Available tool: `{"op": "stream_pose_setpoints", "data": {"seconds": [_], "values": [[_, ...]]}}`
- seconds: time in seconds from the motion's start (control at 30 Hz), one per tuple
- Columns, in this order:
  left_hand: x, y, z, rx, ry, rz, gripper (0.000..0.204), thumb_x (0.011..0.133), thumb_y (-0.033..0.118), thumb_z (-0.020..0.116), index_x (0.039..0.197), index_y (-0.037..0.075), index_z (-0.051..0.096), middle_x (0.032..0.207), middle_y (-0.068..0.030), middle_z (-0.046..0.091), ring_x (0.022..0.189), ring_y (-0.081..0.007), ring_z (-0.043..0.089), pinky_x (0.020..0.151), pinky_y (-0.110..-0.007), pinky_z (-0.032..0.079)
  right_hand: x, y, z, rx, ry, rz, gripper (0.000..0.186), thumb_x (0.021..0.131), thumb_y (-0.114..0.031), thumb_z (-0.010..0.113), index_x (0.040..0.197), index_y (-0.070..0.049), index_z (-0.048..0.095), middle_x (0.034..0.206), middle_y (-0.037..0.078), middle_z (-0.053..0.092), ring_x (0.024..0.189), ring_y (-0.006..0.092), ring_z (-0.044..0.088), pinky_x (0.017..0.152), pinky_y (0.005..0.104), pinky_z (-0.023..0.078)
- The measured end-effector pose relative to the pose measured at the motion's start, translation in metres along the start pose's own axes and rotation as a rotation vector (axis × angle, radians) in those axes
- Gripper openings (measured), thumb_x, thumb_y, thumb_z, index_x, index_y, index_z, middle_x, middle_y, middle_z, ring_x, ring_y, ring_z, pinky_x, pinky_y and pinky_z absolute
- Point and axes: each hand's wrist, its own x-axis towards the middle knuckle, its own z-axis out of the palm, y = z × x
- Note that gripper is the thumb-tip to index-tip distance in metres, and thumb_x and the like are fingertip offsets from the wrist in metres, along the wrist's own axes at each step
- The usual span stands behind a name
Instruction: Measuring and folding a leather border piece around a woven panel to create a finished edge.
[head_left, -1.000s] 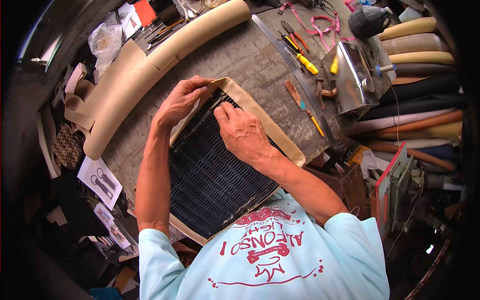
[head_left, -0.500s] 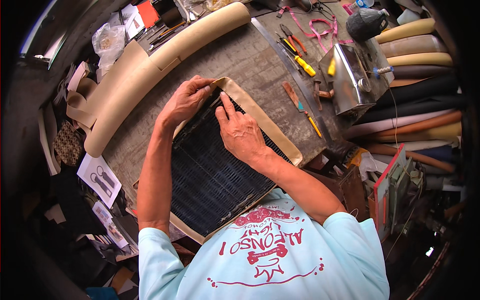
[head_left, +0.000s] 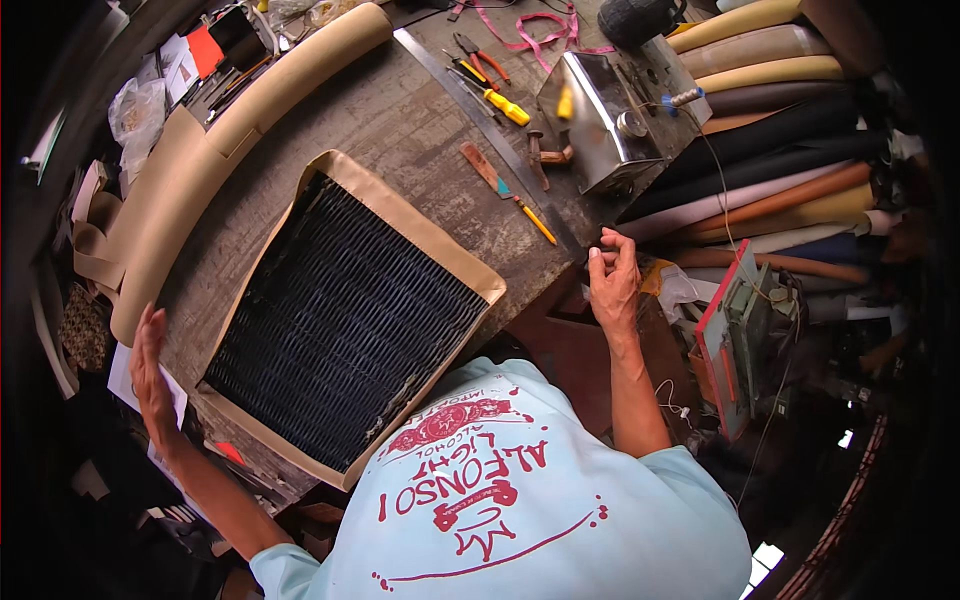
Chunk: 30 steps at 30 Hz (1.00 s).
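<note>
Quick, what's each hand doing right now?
Left hand: open, nothing seen in it.
Right hand: half open, fingers loosely curled, nothing seen in it.

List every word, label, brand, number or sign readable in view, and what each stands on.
Light-blue T-shirt: large dark red lettering around printed emblems, legible, but I won't copy the wording.
White paper sheet by the left hand: any print is covered or too small to read.
Black woven panel: no lettering visible.
Rectangular metal can: no readable marking.
</note>
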Motion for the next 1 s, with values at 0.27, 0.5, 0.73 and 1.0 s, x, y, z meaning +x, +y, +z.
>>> {"op": "stream_pose_setpoints", "data": {"seconds": [0.27, 0.5, 0.73, 1.0], "values": [[-0.159, -0.127, -0.014, -0.455, 0.224, -0.327, 0.058, 0.105, 0.040, 0.043, 0.146, -0.002, 0.039, 0.144, -0.0213, 0.048, 0.132, -0.0303, 0.050, 0.111, -0.044, 0.037, 0.090, 0.117, -0.024, -0.426, -0.172, -0.397, 0.018, 0.087, -0.016, 0.065, 0.097, -0.004, 0.054, 0.134, 0.019, 0.053, 0.097, 0.0386, 0.063, 0.084, 0.0490, 0.051], [-0.214, -0.089, 0.046, -0.507, 0.344, -0.322, 0.054, 0.105, 0.033, 0.049, 0.143, -0.005, 0.042, 0.137, -0.0163, 0.055, 0.128, -0.0254, 0.054, 0.108, -0.037, 0.040, 0.149, 0.156, 0.010, -0.587, -0.561, -0.366, 0.041, 0.083, -0.047, 0.070, 0.089, -0.006, 0.065, 0.087, 0.019, 0.066, 0.087, 0.0409, 0.063, 0.073, 0.0500, 0.049], [-0.198, -0.084, 0.081, -0.454, 0.428, -0.259, 0.042, 0.101, 0.009, 0.052, 0.139, -0.006, 0.048, 0.130, -0.0104, 0.059, 0.115, -0.0175, 0.060, 0.101, -0.032, 0.046, 0.146, 0.144, -0.025, -0.615, -0.544, -0.502, 0.034, 0.082, -0.030, 0.076, 0.082, -0.002, 0.057, 0.082, 0.019, 0.060, 0.082, 0.0404, 0.060, 0.069, 0.0470, 0.047], [-0.200, -0.056, 0.075, -0.186, 0.392, -0.264, 0.039, 0.096, 0.005, 0.052, 0.132, -0.009, 0.053, 0.127, -0.0129, 0.062, 0.105, -0.0144, 0.063, 0.094, -0.027, 0.049, 0.123, 0.114, -0.041, -0.605, -0.567, -0.565, 0.022, 0.082, -0.008, 0.073, 0.090, 0.002, 0.056, 0.098, 0.016, 0.059, 0.081, 0.0347, 0.061, 0.073, 0.0414, 0.049]]}}
